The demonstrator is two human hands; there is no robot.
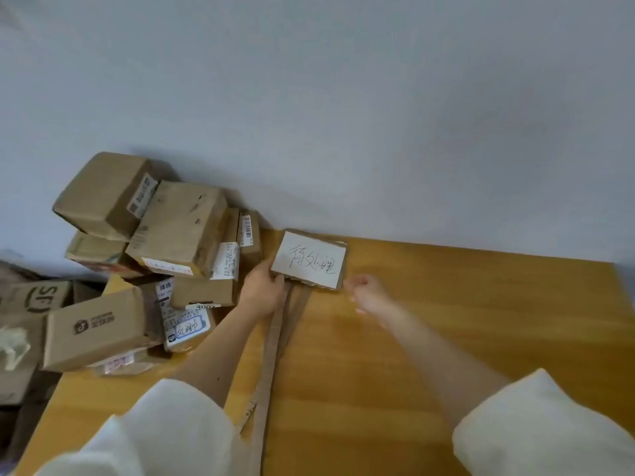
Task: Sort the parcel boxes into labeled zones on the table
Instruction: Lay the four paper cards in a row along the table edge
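The left hand (pixel 264 290) holds the near left corner of a white card (pixel 309 260) with writing, by the table's (pixel 446 338) far edge, the parcel boxes (pixel 144 255) sit piled at its far left corner, and the blurry right hand (pixel 369 293) hangs just beside the card, so I cannot tell if it is open.

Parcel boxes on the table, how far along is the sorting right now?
Barely begun. Done: a cardboard strip lies along the table, apparently as a divider. In hand: the left hand grips the handwritten label card near the wall; the right hand hovers beside it, blurred. Left: the parcel boxes sit heaped at the table's left end, none visibly sorted.
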